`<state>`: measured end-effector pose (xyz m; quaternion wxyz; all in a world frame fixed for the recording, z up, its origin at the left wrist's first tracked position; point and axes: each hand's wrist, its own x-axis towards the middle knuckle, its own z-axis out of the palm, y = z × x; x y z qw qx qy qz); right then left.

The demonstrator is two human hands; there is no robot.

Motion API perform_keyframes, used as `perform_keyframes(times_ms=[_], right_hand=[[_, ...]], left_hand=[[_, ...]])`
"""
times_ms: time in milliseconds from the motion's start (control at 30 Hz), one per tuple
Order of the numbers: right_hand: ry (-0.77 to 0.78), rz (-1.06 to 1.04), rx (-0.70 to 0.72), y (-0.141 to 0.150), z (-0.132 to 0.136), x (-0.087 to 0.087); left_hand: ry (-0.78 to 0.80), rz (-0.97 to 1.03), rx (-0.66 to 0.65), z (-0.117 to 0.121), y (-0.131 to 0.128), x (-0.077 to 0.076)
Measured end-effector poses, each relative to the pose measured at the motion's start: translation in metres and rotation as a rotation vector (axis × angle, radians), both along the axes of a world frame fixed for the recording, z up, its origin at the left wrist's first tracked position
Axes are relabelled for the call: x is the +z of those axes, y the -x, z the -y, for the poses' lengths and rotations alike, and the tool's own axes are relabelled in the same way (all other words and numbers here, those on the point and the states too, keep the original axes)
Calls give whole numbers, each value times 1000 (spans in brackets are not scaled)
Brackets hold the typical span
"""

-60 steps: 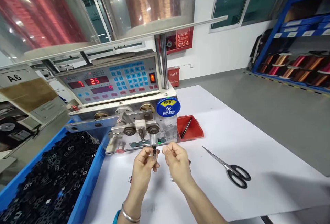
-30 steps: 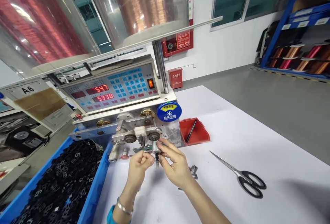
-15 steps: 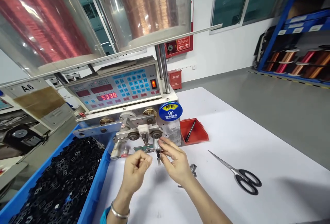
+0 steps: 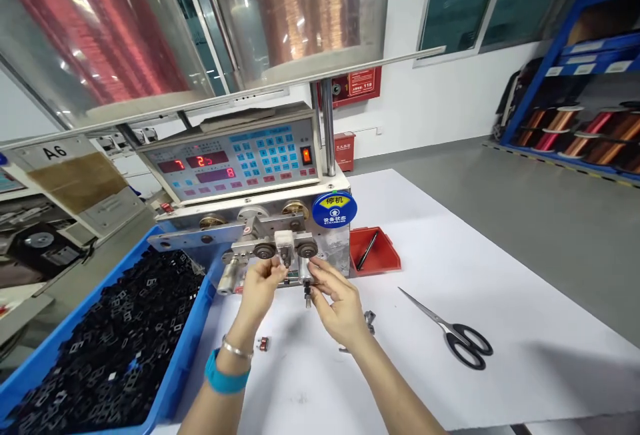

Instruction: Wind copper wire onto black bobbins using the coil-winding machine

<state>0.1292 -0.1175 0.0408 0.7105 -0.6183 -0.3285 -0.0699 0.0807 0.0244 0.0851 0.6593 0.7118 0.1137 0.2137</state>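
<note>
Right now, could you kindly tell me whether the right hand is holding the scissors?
No, the scissors lie on the white tabletop, apart from the right hand, which is at the metal spindle.

The white bench [image 4: 450, 268] bears a machine [image 4: 250, 191] at centre, a red tray [image 4: 384, 259] beside it, scissors [image 4: 447, 326] at lower right and a small red part [image 4: 264, 343] at lower centre.

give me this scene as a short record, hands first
left hand: fingers together near the white block; any held item too small to tell
right hand: fingers at the metal spindle and the black piece on its end
panel: shows lit red digits
blue bin: heaped with small black parts
red tray: holds a black pen
scissors: lying on the white table, right of the hands
small red part: on the table
</note>
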Motion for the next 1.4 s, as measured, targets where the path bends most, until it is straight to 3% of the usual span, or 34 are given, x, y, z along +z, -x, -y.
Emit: perform_keyframes(times_ms=[167,333,433,533,633,733,833,933,1000,1067,1167,1267,1400], right_hand=[[14,21,23,-1,0,1],[-9,2,4,0,0,1],[-3,7,5,0,-1,2],[12,21,21,0,0,2],[9,24,21,-1,0,1],[2,18,-2,0,0,0],[9,23,-6,-1,0,0],[9,58,0,-2,0,1],[0,79,-8,-2,0,1],[-8,80,-22,-2,-1,-1],[-12,66,-33,-2,-2,-3],[-16,73,-24,-3,-2,-4],[-17,76,-18,-4,-1,-4]], left_hand=[[-45,-32,-68,3,6,-9],[-100,49,92,-4,-2,-2],[-52,24,67,-4,-11,-5],[-87,-1,21,2,1,-10],[-193,17,46,1,10,-4],[-94,14,43,-5,-2,2],[-3,-24,-14,-5,-9,-4],[-95,10,37,1,5,-11],[-163,56,112,2,12,-8],[-43,36,77,-3,9,1],[307,-70,-112,-14,-10,8],[449,-119,-217,-15,-21,-3],[572,-90,-242,4,-6,-25]])
